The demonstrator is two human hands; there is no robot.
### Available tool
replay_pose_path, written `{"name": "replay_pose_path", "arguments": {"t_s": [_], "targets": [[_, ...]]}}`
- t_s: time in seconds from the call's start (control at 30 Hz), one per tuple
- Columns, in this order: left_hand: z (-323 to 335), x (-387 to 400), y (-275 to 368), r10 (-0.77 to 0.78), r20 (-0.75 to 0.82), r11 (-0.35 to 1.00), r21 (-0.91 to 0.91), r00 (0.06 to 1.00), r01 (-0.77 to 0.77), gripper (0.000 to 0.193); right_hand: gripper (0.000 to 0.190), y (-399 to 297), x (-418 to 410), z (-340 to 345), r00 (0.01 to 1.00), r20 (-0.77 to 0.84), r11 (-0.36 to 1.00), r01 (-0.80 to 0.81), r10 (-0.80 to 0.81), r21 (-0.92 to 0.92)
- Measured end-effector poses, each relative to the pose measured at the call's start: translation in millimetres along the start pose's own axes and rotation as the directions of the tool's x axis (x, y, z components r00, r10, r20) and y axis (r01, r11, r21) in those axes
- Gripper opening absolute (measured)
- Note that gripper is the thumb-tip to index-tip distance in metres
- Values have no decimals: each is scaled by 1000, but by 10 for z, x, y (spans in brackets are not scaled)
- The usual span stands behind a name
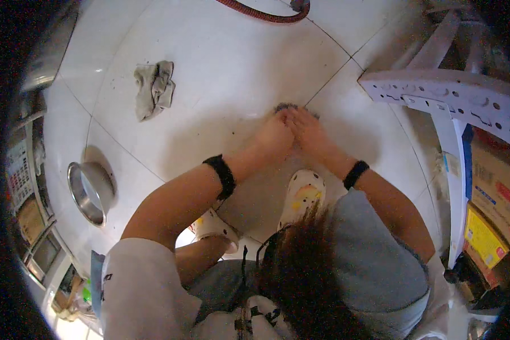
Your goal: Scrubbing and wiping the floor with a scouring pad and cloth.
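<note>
On the pale tiled floor (221, 85) before me, my left hand (276, 134) and my right hand (310, 127) are together, low over the tiles near a joint line. A dark, rough-looking thing (285, 106) shows just beyond the fingers and at their right side; the hands hide most of it, and what it is cannot be told. Whether one hand or both grip it is not clear. A crumpled grey cloth (155, 90) lies on the floor to the left of the hands.
A steel bowl (100, 191) rests tilted on the left. A reddish-brown hose (263, 15) curves at the top. A white perforated metal rack (442, 91) with cardboard boxes (495, 182) stands at the right. My clog-shod feet are below my hands.
</note>
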State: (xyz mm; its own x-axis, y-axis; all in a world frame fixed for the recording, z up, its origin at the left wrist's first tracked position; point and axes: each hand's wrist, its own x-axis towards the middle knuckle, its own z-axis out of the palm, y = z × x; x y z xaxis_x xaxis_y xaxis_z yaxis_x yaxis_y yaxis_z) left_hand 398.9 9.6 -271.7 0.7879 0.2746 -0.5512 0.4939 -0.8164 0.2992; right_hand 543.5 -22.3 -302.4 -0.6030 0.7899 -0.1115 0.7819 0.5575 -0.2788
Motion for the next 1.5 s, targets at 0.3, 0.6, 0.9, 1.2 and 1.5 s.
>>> {"name": "replay_pose_path", "arguments": {"t_s": [0.3,0.6,0.9,1.2,1.5], "targets": [[216,-37,-288,-10,-470,944,286,883,163,41,40,51,335,-424,996,3,961,-83,85,265],[659,-431,-24,234,-325,906,415,916,-85,41,38,-72,-32,76,977,-44,965,213,-208,151],[47,-245,-496,-83,-438,995,-85,895,51,48,37,100,490,-487,996,-10,980,-90,93,178],[514,-407,-18,144,-269,988,90,952,-123,53,37,-271,-195,-233,998,-12,996,58,-57,69],[31,-43,-676,-52,-409,998,3,911,58,56,39,289,477,-409,988,-156,1000,8,-9,-7]]}}
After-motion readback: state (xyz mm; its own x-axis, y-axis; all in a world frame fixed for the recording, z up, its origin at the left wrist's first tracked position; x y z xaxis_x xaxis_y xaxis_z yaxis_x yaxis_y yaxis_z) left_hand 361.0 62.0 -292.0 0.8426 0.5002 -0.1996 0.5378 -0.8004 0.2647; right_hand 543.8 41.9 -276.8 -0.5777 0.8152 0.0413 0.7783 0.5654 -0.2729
